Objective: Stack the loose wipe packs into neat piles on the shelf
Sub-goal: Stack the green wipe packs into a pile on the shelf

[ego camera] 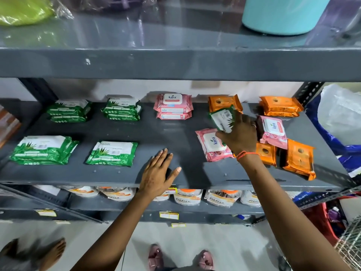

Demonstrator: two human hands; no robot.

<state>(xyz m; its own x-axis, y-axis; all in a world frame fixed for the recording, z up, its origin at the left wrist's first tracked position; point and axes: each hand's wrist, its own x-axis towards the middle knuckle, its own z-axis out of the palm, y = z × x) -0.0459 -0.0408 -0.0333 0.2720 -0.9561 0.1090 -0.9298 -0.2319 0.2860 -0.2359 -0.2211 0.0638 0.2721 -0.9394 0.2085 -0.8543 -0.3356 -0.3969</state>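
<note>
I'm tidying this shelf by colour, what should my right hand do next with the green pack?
Probably carry the green pack in the right hand left onto the front green pile; it's lifted among pink and orange packs, where it doesn't belong.

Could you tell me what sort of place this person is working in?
Most likely a small shop or its stockroom: grey metal shelving holds sorted wipe packs, yellow price labels mark the lower shelf edges, and a wire basket sits at right.

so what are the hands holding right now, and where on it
The right hand grips a green wipe pack by its lower right end, lifted and tilted. The left hand holds nothing, lying flat on the shelf.
</note>
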